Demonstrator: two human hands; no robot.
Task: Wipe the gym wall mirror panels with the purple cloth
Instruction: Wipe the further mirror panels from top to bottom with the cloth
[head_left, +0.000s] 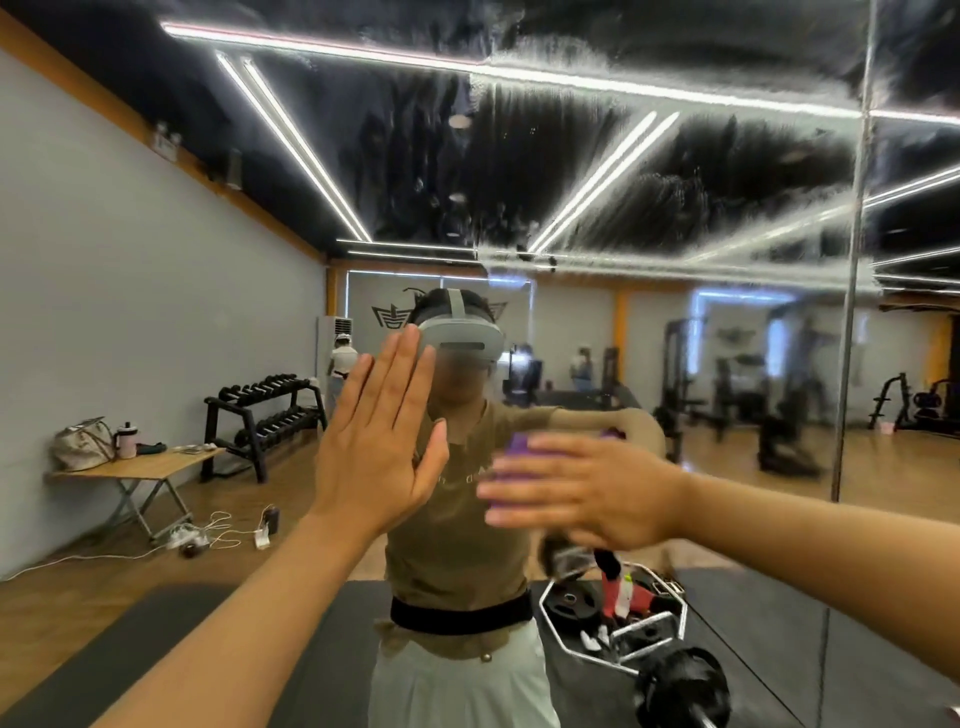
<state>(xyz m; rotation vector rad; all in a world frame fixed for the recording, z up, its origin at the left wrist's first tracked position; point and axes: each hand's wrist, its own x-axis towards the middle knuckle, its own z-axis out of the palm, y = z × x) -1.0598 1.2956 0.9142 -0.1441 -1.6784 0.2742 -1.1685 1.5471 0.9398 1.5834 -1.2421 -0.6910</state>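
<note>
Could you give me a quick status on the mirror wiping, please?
Left hand flat on mirror. Right hand presses purple cloth. Upper glass streaky.

A dumbbell rack (265, 415) stands behind a folding table (140, 465) bearing a bag (83, 444).

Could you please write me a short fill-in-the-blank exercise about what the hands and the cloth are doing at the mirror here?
1. The right hand presses a cloth of ____ colour against the mirror.
2. The left hand is held with its fingers ____ and holds nothing.
3. The streaky wet film lies on the ____ part of the mirror.

Missing words: purple; straight; upper
</note>
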